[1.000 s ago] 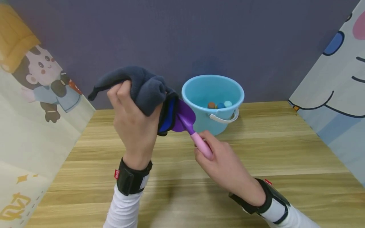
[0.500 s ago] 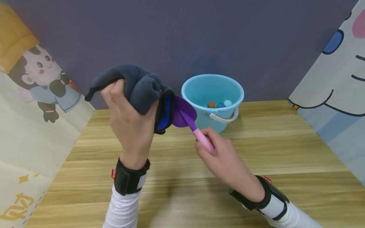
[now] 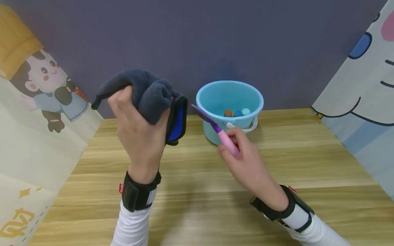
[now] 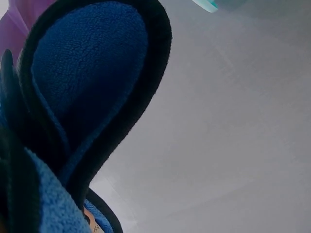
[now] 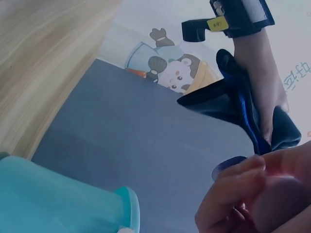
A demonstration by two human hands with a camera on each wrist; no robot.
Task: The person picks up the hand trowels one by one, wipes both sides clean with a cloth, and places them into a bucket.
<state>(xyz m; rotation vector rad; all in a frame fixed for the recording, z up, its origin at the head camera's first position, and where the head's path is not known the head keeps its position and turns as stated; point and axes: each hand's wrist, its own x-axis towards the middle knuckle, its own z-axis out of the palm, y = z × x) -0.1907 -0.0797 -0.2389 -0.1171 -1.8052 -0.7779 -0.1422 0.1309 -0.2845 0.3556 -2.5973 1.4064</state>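
Note:
My left hand (image 3: 138,133) grips a bunched dark grey-blue cloth (image 3: 154,99) with black edging and a bright blue inner side, held up left of the bucket. In the left wrist view the cloth (image 4: 97,58) curls into a loop, its blue side showing. A small toy shovel with a pink handle and purple blade (image 3: 227,140) is in my right hand (image 3: 249,164), fingers curled round the handle. Its blade appears nearly edge-on, a short gap from the cloth, and overlaps the light blue bucket (image 3: 212,135). In the right wrist view, fingers (image 5: 231,194) hide most of the shovel.
The bucket, with a white handle (image 3: 255,124), stands against the dark back wall (image 3: 154,41) and contains several small coloured balls (image 3: 238,113). Below the hands lies a wood-grain tabletop (image 3: 197,212). Cartoon-printed panels (image 3: 46,112) flank the table on both sides.
The shovel blade has come away from the cloth, moving right and turning from flat to nearly edge-on. My right hand has risen slightly to the right; the left hand has shifted a little left.

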